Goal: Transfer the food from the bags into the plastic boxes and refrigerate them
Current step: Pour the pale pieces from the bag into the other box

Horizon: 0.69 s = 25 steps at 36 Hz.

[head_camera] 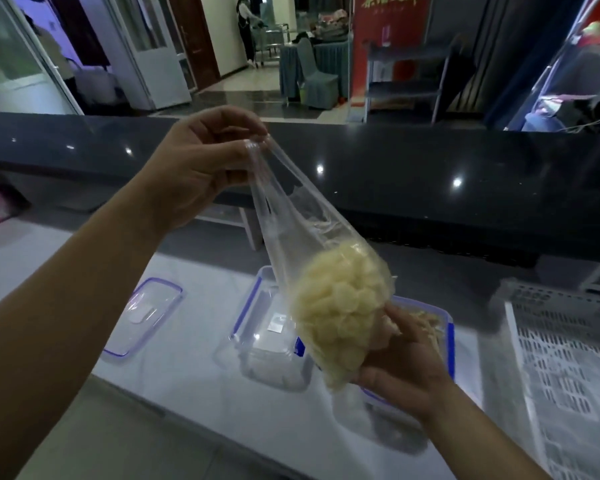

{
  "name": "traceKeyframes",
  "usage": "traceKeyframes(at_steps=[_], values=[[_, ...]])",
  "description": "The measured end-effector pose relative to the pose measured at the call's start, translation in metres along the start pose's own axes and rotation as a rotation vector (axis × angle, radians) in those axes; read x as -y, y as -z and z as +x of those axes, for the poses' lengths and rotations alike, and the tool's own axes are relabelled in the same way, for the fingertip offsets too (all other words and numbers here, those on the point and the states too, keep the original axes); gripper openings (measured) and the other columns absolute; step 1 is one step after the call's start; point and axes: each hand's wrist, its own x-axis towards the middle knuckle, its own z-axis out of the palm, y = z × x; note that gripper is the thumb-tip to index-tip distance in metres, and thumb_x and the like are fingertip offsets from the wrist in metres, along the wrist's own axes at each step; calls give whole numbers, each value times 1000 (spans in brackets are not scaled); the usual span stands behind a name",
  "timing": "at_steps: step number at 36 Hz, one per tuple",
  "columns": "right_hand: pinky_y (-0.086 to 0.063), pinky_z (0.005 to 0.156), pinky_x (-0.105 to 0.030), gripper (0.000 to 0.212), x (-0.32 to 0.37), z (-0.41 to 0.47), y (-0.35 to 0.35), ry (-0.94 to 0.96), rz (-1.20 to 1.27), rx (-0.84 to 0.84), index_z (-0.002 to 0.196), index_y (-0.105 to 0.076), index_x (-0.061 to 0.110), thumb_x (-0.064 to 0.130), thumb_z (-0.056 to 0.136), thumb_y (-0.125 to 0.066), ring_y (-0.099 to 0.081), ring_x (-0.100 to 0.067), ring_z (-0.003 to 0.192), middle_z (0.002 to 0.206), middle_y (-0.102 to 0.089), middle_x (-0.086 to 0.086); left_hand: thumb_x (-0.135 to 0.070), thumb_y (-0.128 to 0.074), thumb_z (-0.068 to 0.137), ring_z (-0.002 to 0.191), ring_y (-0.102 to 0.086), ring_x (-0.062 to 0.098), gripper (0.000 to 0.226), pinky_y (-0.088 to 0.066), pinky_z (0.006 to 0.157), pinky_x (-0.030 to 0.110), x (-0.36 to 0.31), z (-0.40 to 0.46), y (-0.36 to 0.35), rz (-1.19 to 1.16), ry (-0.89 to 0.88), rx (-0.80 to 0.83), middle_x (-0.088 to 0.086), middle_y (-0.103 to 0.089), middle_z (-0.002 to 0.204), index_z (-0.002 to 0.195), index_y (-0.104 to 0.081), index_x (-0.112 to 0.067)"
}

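Counts: one clear plastic bag of pale yellow food; two open plastic boxes with blue clips, an empty box at frame centre and a second box lower right with some pale food seen in it; one loose lid at lower left; one white perforated tray at the right edge.

Hands: the left hand, at upper centre, is closed in a pinch on the gathered neck of the bag, held high. The right hand, lower right of centre, is cupped narrowly around the bulging bottom of the bag from below, over the second box. The bag is stretched diagonally between both, off the tabletop.

Surface: a white tabletop, with a dark glossy raised counter behind it. Room beyond: tiled floor, covered chairs, a red banner at top right, and a person standing far off at top centre.
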Motion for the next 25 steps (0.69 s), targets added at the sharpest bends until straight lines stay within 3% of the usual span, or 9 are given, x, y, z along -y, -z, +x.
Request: traceKeyframes(at_steps=[4,9,12,15,18,20,23,25], values=[[-56,86,-52,69,10,17,-4,96,-68,-173,126,-68,6,20,63,-93,-63,-40,119,136,-61,-22,-25,-75,81,95,-71,16,26,-58,83,28,17,7,42,23,-13,52,-1,-73,100,106,-71,-22],[-59,80,-46,80,16,33,-8,203,-189,-433,122,-71,6,22,48,-98,-69,-36,110,127,-67,-19,-34,-83,76,98,-72,19,36,-59,84,29,44,16,83,64,-14,172,2,-74,105,109,-73,-26],[-59,83,-47,87,13,38,-7,236,-212,-508,127,-68,6,22,47,-97,-67,-37,112,129,-66,-19,-24,-81,80,99,-72,20,30,-59,85,30,66,22,103,83,-4,208,2,-74,106,108,-74,-28],[-60,82,-46,70,9,39,-8,284,-229,-554,117,-74,8,21,51,-94,-69,-35,110,128,-67,-17,-20,-78,81,97,-72,18,28,-59,85,30,88,24,118,92,-7,246,2,-74,104,107,-74,-29],[-61,75,-42,42,5,39,-9,337,-260,-625,110,-78,11,16,68,-75,-72,-32,104,123,-70,-16,-34,-79,80,100,-72,20,30,-58,86,28,106,24,126,114,-1,305,2,-74,107,109,-73,-29],[-61,71,-41,48,2,39,-5,362,-271,-701,115,-75,10,15,67,-73,-72,-32,103,122,-70,-16,-25,-76,82,98,-72,19,27,-57,85,25,117,23,128,144,-20,322,1,-74,106,109,-73,-30],[-61,77,-45,65,-2,37,0,384,-349,-812,131,-63,12,16,68,-75,-67,-34,114,129,-67,-17,-6,-71,83,94,-73,19,33,-59,83,26,136,21,129,199,-68,321,1,-75,103,108,-72,-27],[-61,78,-44,64,-4,35,3,400,-422,-871,131,-62,15,16,68,-76,-67,-34,112,128,-68,-16,4,-70,84,94,-73,19,40,-59,82,25,150,16,131,229,-89,321,-1,-74,104,109,-71,-28]])
